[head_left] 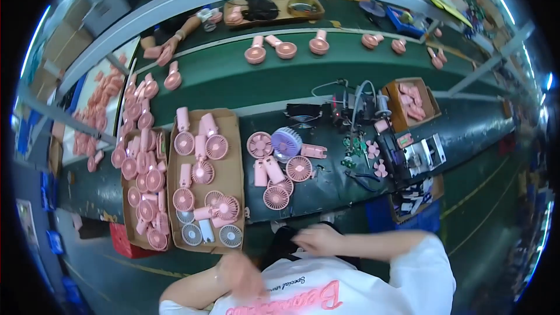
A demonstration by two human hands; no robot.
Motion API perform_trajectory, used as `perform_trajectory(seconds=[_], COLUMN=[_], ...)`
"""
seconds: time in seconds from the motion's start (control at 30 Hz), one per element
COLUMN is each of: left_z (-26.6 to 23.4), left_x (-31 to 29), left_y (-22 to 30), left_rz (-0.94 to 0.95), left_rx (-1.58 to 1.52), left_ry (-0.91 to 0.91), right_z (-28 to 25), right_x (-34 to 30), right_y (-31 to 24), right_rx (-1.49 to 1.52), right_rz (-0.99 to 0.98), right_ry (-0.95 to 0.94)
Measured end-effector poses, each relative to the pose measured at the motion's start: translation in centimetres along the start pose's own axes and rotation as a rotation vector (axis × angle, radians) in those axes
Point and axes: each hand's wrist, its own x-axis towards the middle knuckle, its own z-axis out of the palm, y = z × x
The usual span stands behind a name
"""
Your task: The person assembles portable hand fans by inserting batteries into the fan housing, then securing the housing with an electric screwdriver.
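Note:
My left hand (pixel 240 275) is raised in front of my shirt, near the close edge of the cardboard tray of fans, and motion smears its fingers. Close to my body, just off the bench edge, my right hand (pixel 319 239) has its fingers curled in; whatever it may hold is hidden. On the bench ahead lies a group of pink handheld fans (pixel 275 196) and pink handles (pixel 268 171), with a purple fan (pixel 286 143) among them. Pink fans, along with some white-blue ones (pixel 231 235), fill the cardboard tray (pixel 238 140) on the left.
Beside it stands a second box of pink fans (pixel 140 166). To the right are green circuit boards (pixel 352 147), pliers (pixel 363 180), a metal fixture (pixel 424 154) and a box of pink parts (pixel 413 102). Fans line the green conveyor (pixel 221 61); another person's hand (pixel 167 51) reaches over it.

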Motion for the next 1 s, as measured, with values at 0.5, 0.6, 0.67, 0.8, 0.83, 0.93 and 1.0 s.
perform_trajectory(seconds=[0.5, 0.6, 0.67, 0.8, 0.83, 0.93, 1.0], left_z=[31.0, 31.0, 30.5, 31.1, 31.3, 31.3, 31.5], left_x=[-17.4, -18.3, -18.4, -18.5, -18.4, -17.8, -17.4], left_y=[9.8, 10.0, 9.9, 10.0, 9.8, 9.4, 9.0], left_rz=[0.093, 0.068, 0.083, 0.093, 0.089, 0.002, -0.087], left_rx=[-0.275, -0.279, -0.261, -0.313, -0.323, -0.378, -0.443], left_ry=[-1.667, -1.633, -1.629, -1.647, -1.654, -1.686, -1.723], right_z=[30.2, 32.8, 33.5, 32.5, 31.8, 28.4, 25.7], right_x=[-41.0, -40.7, -39.8, -37.7, -37.3, -36.8, -36.6], right_y=[19.3, 20.3, 21.7, 24.9, 25.6, 27.9, 29.8], right_rx=[0.529, 0.634, 0.673, 0.697, 0.692, 0.645, 0.593], right_rz=[1.355, 1.32, 1.295, 1.283, 1.286, 1.299, 1.307], right_ry=[-0.76, -0.678, -0.614, -0.471, -0.435, -0.341, -0.282])
